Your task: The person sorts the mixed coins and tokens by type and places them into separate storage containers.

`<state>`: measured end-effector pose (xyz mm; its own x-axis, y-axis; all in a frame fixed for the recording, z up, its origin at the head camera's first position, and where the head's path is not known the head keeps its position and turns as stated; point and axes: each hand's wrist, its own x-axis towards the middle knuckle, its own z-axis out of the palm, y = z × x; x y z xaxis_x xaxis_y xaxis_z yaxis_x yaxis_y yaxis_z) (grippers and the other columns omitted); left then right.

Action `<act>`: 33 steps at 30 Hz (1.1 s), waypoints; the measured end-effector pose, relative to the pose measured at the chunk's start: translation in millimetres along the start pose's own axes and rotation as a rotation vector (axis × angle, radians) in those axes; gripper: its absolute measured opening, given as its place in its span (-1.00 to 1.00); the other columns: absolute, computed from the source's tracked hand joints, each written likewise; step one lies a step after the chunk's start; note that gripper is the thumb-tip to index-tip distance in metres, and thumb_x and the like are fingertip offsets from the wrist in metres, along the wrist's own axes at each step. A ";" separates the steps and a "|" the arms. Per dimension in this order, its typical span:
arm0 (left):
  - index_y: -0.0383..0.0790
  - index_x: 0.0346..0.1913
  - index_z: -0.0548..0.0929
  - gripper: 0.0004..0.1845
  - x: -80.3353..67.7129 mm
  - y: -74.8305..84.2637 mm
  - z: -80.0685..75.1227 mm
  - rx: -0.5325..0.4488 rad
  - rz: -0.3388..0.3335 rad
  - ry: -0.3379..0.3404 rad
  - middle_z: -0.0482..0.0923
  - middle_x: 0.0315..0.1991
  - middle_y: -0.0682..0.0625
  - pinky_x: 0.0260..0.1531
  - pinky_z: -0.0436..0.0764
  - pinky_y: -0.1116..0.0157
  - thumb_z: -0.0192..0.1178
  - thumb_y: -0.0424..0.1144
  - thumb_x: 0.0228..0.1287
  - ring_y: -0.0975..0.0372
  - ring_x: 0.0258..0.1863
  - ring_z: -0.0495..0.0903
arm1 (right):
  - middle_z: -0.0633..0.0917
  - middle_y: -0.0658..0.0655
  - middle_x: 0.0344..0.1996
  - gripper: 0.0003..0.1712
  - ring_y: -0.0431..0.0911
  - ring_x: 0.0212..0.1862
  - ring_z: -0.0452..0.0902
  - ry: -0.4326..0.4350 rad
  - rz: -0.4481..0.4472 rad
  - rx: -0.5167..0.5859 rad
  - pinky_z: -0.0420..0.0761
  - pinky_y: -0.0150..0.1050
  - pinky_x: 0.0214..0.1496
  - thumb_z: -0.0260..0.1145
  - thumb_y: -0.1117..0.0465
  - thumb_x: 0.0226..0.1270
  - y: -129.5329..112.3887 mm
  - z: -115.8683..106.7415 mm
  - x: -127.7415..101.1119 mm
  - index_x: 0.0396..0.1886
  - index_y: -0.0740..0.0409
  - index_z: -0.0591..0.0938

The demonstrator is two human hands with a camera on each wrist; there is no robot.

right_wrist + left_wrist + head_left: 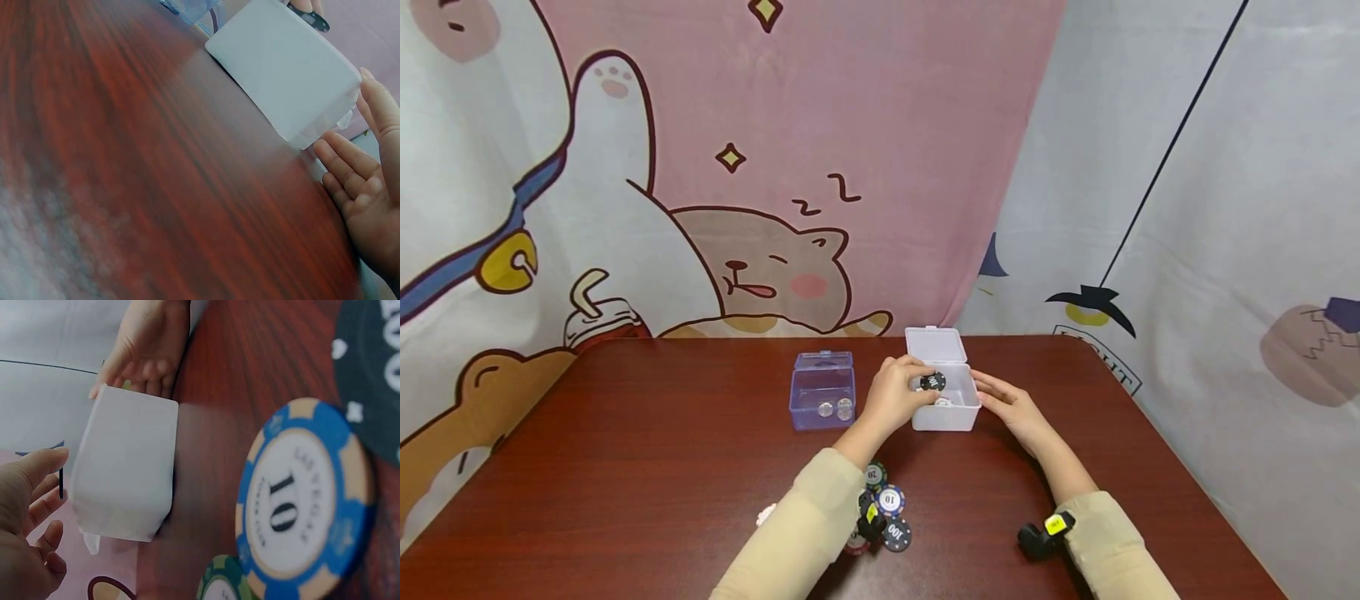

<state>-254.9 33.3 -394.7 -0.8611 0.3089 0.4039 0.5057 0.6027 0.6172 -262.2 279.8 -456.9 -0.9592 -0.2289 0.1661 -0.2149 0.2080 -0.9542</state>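
My left hand pinches a black poker chip between thumb and fingers, over the open white plastic box. Inside that box lies a whitish chip, partly visible. In the left wrist view the held chip shows edge-on, beside the box. My right hand rests against the box's right side, its fingers fairly straight and the thumb at a corner. The box's hinged lid stands raised at the back.
Left of the white box sits an open blue-tinted box holding several clear discs. Nearer, a blue chip, a green chip, a black chip and a red chip lie partly under the left forearm, with white pieces beside it.
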 end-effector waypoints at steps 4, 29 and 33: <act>-0.15 -0.02 0.74 -0.58 3.9 -2.6 5.2 0.020 -0.034 0.012 0.62 -0.08 0.08 -0.20 0.45 0.28 0.49 -0.17 -0.02 0.19 -0.14 0.44 | 0.45 0.36 0.23 -0.46 0.16 0.25 0.33 -0.005 0.014 0.005 0.41 -0.45 0.04 0.17 0.29 0.42 -3.7 -0.4 -1.0 0.37 0.23 0.37; -0.15 -0.03 0.74 -0.59 3.0 -15.4 14.4 0.019 -0.091 0.032 0.61 0.00 0.05 -0.13 0.47 0.18 0.48 -0.17 -0.01 0.13 -0.09 0.46 | 0.43 0.45 0.21 -0.46 0.25 0.25 0.29 -0.020 0.000 0.007 0.41 -0.47 0.03 0.14 0.36 0.41 -29.5 5.0 -9.3 0.36 0.38 0.32; -0.20 0.00 0.72 -0.58 2.4 -16.5 10.8 -0.032 -0.072 0.020 0.61 0.01 0.02 -0.15 0.46 0.21 0.46 -0.19 0.02 0.12 -0.11 0.45 | 0.43 0.44 0.21 -0.46 0.25 0.25 0.30 -0.019 0.004 0.007 0.41 -0.46 0.03 0.15 0.35 0.41 -29.5 5.5 -9.1 0.36 0.36 0.33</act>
<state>-265.9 32.1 -411.3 -0.8940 0.2510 0.3711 0.4446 0.5989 0.6661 -246.0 270.5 -431.6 -0.9565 -0.2457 0.1573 -0.2093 0.2026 -0.9566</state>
